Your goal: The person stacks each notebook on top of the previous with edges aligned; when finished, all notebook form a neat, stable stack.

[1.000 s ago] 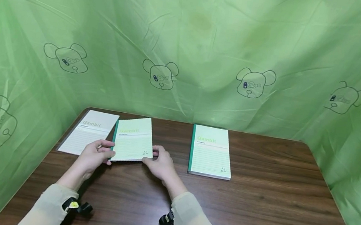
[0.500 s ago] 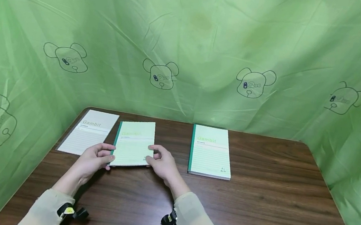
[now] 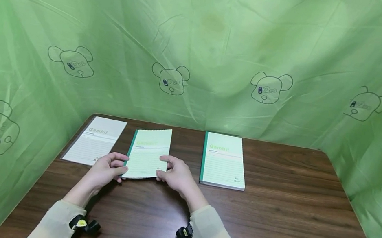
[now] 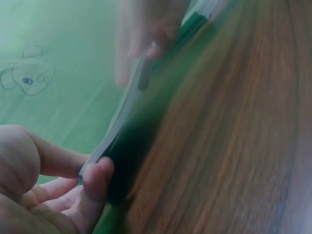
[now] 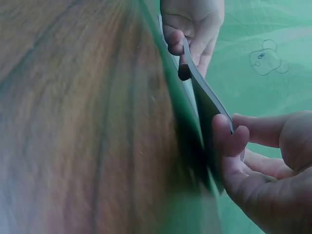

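A thin pale green notebook (image 3: 149, 152) with a dark green spine is held above the table by both hands. My left hand (image 3: 105, 170) pinches its lower left corner by the spine. At the lower right edge, my right hand (image 3: 178, 177) pinches it between thumb and fingers. In the left wrist view the notebook's edge (image 4: 118, 120) bends slightly between the two hands, with a gap over the wood. The right wrist view also shows the curved edge (image 5: 208, 90) and fingertips on both ends.
A greyish-white notebook (image 3: 99, 138) lies flat at the table's far left, partly behind my left hand. Right of centre lies another green notebook or stack (image 3: 224, 161) with a green spine. The brown wooden table (image 3: 291, 216) meets a green curtain (image 3: 216, 48) behind.
Both hands have shifted the held notebook to the right, away from the greyish-white one. Its tilt has changed and it bends a little. The notebooks lying on the table have stayed in place.
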Available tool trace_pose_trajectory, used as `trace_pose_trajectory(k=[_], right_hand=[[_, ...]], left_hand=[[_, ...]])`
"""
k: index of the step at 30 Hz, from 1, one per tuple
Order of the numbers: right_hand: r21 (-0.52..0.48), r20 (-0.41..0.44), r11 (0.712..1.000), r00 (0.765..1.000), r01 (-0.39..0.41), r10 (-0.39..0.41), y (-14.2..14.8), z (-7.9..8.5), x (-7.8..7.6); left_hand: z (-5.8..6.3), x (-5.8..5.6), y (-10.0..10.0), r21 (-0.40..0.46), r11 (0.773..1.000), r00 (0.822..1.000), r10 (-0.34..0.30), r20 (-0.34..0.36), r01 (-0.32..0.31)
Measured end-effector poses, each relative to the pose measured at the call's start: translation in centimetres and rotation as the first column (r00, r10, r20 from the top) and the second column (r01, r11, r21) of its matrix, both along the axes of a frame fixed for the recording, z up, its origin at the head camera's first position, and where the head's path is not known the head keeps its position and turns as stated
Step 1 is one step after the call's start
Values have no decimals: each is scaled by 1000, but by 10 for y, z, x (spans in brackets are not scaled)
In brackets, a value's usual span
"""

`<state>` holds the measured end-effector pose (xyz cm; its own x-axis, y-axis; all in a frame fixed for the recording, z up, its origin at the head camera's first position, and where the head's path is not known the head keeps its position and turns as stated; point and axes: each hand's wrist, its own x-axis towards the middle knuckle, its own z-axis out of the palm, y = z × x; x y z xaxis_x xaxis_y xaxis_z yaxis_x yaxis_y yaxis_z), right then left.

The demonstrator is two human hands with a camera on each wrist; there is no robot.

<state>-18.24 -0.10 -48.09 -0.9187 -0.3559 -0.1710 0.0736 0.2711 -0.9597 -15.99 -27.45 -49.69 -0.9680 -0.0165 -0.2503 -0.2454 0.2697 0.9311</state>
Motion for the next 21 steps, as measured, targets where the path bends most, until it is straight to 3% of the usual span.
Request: trace_pose_trajectory(k=[4, 12, 21], right_hand=[[53, -66, 999, 998, -1, 4, 10, 11, 4], [53, -171, 998, 985, 19, -9, 39, 34, 8], [9, -201, 995, 975, 100, -97, 84, 49, 6]], left_hand=[[6, -1, 9, -9, 1000, 1000, -18, -9, 18], [24, -7, 36, -61, 997, 996, -42, -78, 37], [45, -24, 81, 87, 994, 988, -46, -145, 59]])
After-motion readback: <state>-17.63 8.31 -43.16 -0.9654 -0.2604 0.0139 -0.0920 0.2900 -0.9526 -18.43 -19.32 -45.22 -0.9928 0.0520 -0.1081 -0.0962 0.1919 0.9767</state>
